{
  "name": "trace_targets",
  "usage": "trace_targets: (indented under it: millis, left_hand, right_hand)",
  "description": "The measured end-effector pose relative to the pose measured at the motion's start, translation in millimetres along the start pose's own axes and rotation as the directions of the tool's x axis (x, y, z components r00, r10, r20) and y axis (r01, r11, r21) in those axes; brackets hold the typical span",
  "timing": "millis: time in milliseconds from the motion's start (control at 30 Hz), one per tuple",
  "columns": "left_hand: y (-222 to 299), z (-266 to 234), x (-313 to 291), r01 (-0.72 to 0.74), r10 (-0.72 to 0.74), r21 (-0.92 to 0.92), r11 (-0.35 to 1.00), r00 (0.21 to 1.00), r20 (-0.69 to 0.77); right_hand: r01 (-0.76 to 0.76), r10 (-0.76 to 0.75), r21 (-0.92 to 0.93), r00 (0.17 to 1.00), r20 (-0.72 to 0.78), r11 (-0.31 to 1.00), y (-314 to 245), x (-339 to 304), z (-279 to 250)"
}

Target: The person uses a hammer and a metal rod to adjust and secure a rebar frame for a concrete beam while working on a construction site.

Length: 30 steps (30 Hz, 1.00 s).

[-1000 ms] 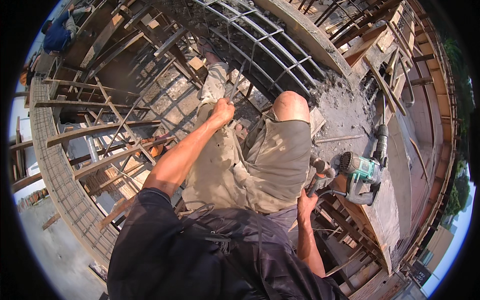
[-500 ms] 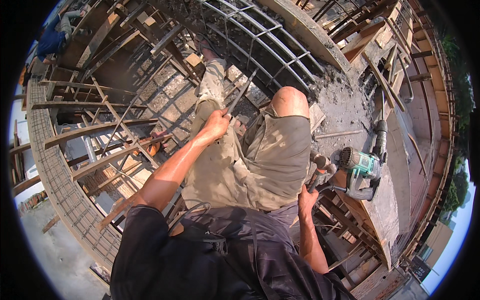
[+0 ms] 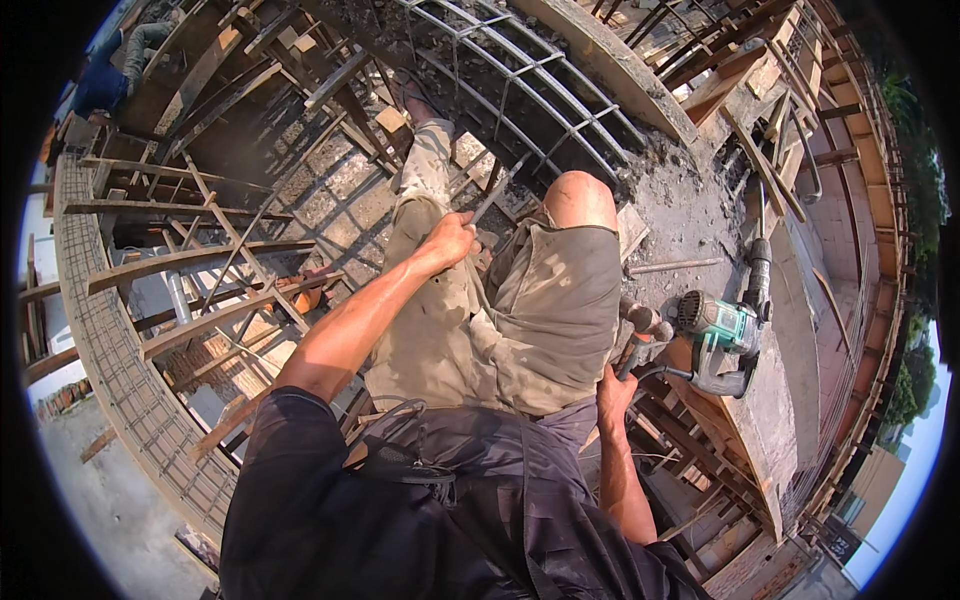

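My left hand (image 3: 452, 243), over my left thigh, is closed around a long steel chisel (image 3: 497, 190). Its bar slants up and right, the far end near the concrete edge and the rebar cage (image 3: 540, 72). At my right hip, my right hand (image 3: 614, 394) is wrapped round the handle of a hammer (image 3: 648, 325). The hammer's heavy metal head stands upward beside my right knee, next to rough grey concrete (image 3: 690, 215). Just right of it lies a teal and grey demolition hammer (image 3: 722, 325), which neither hand touches.
A short metal rod (image 3: 676, 266) lies on the concrete. Wooden props and planks (image 3: 200, 255) cross a drop on the left, beside a long rebar mesh (image 3: 125, 370). Another person (image 3: 105, 80) is at the far left. Timber formwork (image 3: 870, 150) curves along the right.
My left hand has shifted slightly right, and the chisel's far end has come lower and to the right. My right hand and the hammer stay almost in place.
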<state>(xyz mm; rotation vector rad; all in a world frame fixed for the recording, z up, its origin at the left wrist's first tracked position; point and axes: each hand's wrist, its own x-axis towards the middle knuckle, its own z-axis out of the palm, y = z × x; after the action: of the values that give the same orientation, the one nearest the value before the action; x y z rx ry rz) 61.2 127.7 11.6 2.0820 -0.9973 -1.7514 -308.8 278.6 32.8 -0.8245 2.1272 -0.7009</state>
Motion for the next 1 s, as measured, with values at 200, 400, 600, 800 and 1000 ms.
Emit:
trace_targets:
  millis: [200, 400, 600, 800, 1000]
  left_hand:
    - [-27, -4, 67, -0.200, 0.280, 0.305, 0.931, 0.928, -0.246]
    - [-30, 6, 63, -0.303, 0.358, 0.432, 0.850, 0.932, -0.050]
    - [-45, -11, 39, -0.227, 0.260, 0.177, 0.958, 0.946, -0.192]
    - [-25, -3, 56, -0.240, 0.345, 0.363, 0.900, 0.902, -0.260]
    - [-44, 4, 37, -0.233, 0.254, 0.225, 0.946, 0.964, -0.073]
  right_hand:
    - [-0.030, 0.030, 0.007, 0.999, 0.042, 1.000, -18, -10, 2]
    - [-0.017, 0.016, 0.038, 0.999, 0.031, 0.999, -17, -9, 4]
    - [0.006, -0.005, -0.017, 0.999, 0.040, 1.000, -21, -13, 1]
    - [0.011, -0.011, 0.004, 1.000, 0.012, 1.000, -22, -15, 2]
    - [-0.017, 0.016, 0.015, 0.999, 0.044, 1.000, -17, -12, 0]
